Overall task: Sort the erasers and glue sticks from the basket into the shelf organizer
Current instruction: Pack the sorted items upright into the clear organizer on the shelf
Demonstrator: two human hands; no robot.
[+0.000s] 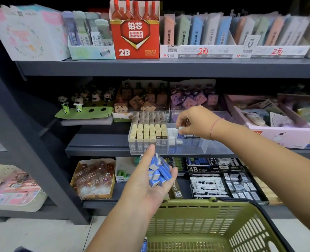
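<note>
My left hand (144, 185), palm up, cups a heap of blue-sleeved erasers (159, 172) | my right hand (196, 122) pinches one white eraser (180, 128) over the clear organizer (196, 148) | green basket (214, 225) below.

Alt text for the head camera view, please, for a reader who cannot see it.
A person's right hand pinches a small white eraser over a partly filled compartment of a clear plastic shelf organizer. The left hand cups a pile of blue-sleeved white erasers, with an olive-green slatted plastic basket in the foreground below.
</note>
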